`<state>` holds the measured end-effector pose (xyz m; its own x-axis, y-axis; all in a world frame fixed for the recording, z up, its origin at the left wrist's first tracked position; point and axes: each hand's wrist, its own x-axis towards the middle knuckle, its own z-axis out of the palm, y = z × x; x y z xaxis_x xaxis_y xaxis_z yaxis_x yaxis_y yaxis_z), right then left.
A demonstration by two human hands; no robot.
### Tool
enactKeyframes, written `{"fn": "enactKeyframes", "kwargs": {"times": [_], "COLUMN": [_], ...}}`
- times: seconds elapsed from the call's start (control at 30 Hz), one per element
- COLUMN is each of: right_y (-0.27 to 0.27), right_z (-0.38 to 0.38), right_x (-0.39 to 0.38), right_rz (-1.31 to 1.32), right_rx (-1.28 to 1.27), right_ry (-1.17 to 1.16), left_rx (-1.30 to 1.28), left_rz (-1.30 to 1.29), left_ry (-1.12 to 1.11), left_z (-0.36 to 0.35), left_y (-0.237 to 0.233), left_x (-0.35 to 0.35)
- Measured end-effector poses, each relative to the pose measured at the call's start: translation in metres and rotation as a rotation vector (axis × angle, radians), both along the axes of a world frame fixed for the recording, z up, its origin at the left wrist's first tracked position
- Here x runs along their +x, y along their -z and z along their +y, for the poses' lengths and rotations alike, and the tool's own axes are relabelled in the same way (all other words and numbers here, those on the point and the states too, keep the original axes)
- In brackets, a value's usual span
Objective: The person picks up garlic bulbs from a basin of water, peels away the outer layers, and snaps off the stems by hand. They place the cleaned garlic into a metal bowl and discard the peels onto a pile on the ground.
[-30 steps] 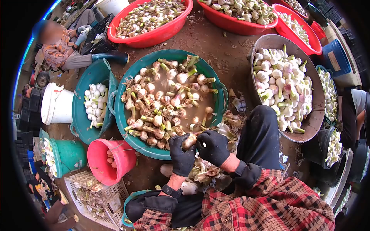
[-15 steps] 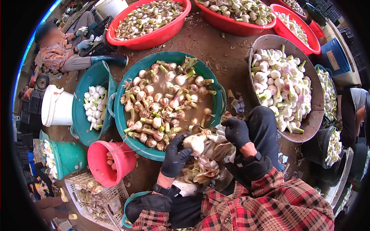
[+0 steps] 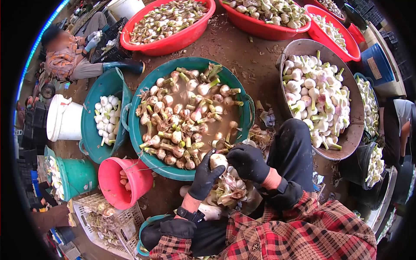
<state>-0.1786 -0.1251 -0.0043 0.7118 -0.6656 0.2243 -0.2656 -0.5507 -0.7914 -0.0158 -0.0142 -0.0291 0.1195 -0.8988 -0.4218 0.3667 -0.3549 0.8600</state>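
Observation:
Both my hands wear black gloves. A whitish garlic bulb (image 3: 218,161) is held in the fingers of my left hand (image 3: 205,175), in front of the near rim of the green tub (image 3: 161,170). Fingers bent, my right hand (image 3: 250,162) is closed against the right side of the same bulb. Loose papery husks (image 3: 229,190) lie below, between my legs. Behind my hands, the green tub contains muddy water and unpeeled garlic with stems (image 3: 177,137).
To the right stands a brown metal basin (image 3: 356,125) of pale garlic. At left are a green basket (image 3: 89,125), a white bucket (image 3: 60,119), a pink bucket (image 3: 138,175) and a crate (image 3: 134,216). Red tubs (image 3: 173,48) line the back. A co-worker (image 3: 65,58) sits at upper left.
My right hand has moved left and down onto the bulb. My left hand has shifted slightly right with the bulb, which is turned. The co-worker's hands have come together.

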Motion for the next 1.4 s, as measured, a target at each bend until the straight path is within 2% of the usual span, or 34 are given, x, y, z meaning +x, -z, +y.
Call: {"fn": "enactKeyframes", "kwargs": {"times": [0.13, 0.2, 0.23, 0.3, 0.33, 0.4, 0.43, 0.5, 0.53, 0.6, 0.63, 0.7, 0.73, 0.83, 0.87, 0.97, 1.03, 1.07, 1.13, 1.2, 1.23, 1.3, 1.4], "right_y": [0.008, 0.016, 0.018, 0.024, 0.029, 0.037, 0.037, 0.035, 0.034, 0.031, 0.030, 0.028, 0.036, 0.043, 0.042, 0.047, 0.043, 0.046, 0.050, 0.055, 0.058, 0.064, 0.077], "right_z": [0.009, 0.013, 0.014, 0.015, 0.014, 0.008, 0.007, 0.004, 0.002, -0.001, 0.000, 0.006, 0.010, 0.014, 0.013, 0.010, 0.009, 0.010, 0.012, 0.014, 0.015, 0.016, 0.014], "right_x": [0.003, 0.002, 0.001, 0.001, 0.001, 0.001, 0.000, -0.005, -0.007, -0.009, -0.009, -0.008, -0.006, -0.001, -0.001, 0.001, 0.004, 0.005, 0.005, 0.005, 0.006, 0.003, -0.003], "right_rz": [0.052, 0.074, 0.075, 0.119, 0.120, -0.001, -0.001, 0.030, 0.029, -0.042, -0.041, -0.005, 0.075, 0.163, 0.155, 0.133, 0.143, 0.149, 0.154, 0.135, 0.133, 0.042, 0.109], "right_rx": [-0.076, -0.052, -0.052, 0.040, 0.041, 0.093, 0.093, 0.345, 0.345, 0.685, 0.685, 0.585, 0.474, 0.395, 0.543, 0.623, 0.598, 0.592, 0.587, 0.376, 0.373, 0.108, 0.043], "right_ry": [0.017, 0.036, 0.034, 0.056, 0.056, 0.085, 0.085, 0.053, 0.052, 0.045, 0.046, 0.005, 0.013, 0.081, 0.153, 0.205, 0.217, 0.256, 0.297, 0.374, 0.372, 0.318, 0.310], "left_rx": [0.003, 0.207, 0.208, 0.130, 0.131, -0.135, -0.135, -0.231, -0.231, -0.169, -0.169, -0.136, -0.061, -0.016, -0.016, -0.070, -0.107, -0.110, -0.105, -0.069, -0.033, -0.043, -0.037], "left_rz": [-0.089, -0.380, -0.379, -0.541, -0.540, -0.674, -0.674, -0.717, -0.718, -0.707, -0.706, -0.909, -0.874, -0.759, -0.758, -0.606, -0.424, -0.426, -0.200, -0.115, -0.029, 0.030, 0.096], "left_ry": [0.056, 0.252, 0.251, 0.360, 0.361, 0.362, 0.362, 0.347, 0.346, 0.257, 0.258, 0.238, 0.223, 0.234, 0.234, 0.109, 0.040, 0.042, -0.041, -0.049, -0.063, -0.050, -0.010], "left_z": [-0.004, -0.008, -0.008, -0.009, -0.009, -0.008, -0.008, -0.007, -0.006, -0.003, -0.002, -0.001, -0.002, -0.002, -0.001, 0.002, 0.000, 0.000, 0.000, 0.003, 0.004, 0.005, 0.006], "left_y": [-0.003, -0.012, -0.011, -0.012, -0.017, -0.030, -0.030, -0.026, -0.020, -0.007, -0.004, 0.000, 0.002, -0.007, -0.005, 0.001, 0.000, -0.001, -0.006, -0.005, -0.004, -0.006, -0.008], "left_x": [0.000, 0.002, 0.003, 0.004, 0.002, -0.004, -0.004, -0.004, -0.004, -0.007, -0.009, -0.012, -0.015, -0.013, -0.013, -0.013, -0.011, -0.011, -0.012, -0.011, -0.011, -0.012, -0.011]}}
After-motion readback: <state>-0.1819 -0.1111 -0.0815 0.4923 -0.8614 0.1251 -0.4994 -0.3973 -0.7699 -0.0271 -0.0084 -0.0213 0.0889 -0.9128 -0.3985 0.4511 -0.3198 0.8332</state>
